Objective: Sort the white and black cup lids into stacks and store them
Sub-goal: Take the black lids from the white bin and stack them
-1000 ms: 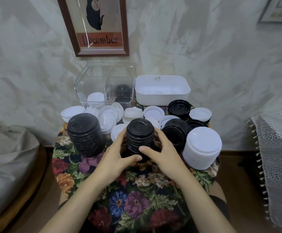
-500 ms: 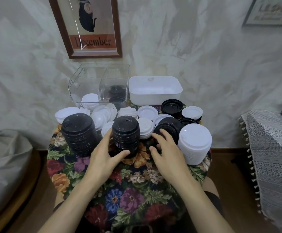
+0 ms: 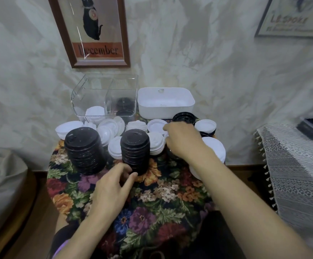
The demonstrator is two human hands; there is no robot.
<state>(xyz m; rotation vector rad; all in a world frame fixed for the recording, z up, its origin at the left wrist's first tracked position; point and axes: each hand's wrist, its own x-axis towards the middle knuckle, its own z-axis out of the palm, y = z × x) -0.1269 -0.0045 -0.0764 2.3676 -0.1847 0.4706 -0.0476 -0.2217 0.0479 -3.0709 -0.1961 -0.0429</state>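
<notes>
The middle black stack (image 3: 135,152) stands straight up on the flowery cloth (image 3: 161,199). Its long way runs up and down, and the lids sit top side up. The left hand (image 3: 112,186) is in front of it, low down. Its fingers (image 3: 133,174) are loosely bent and the tips touch the bottom of the stack. They do not wrap round it.

A taller black stack (image 3: 84,150) stands just to the left, also straight up, and no hand touches it.

The right hand (image 3: 183,141) reaches behind and to the right of the middle stack. Its fingers curl down over some black lids (image 3: 170,155), but they are hidden, so I cannot tell if it holds one. The white stack (image 3: 215,146) stands just beside this hand, partly behind the arm.

Loose white lids (image 3: 114,128) lie at the back. Behind them are a clear bin (image 3: 105,94) with a few lids inside and a white box (image 3: 166,109).
</notes>
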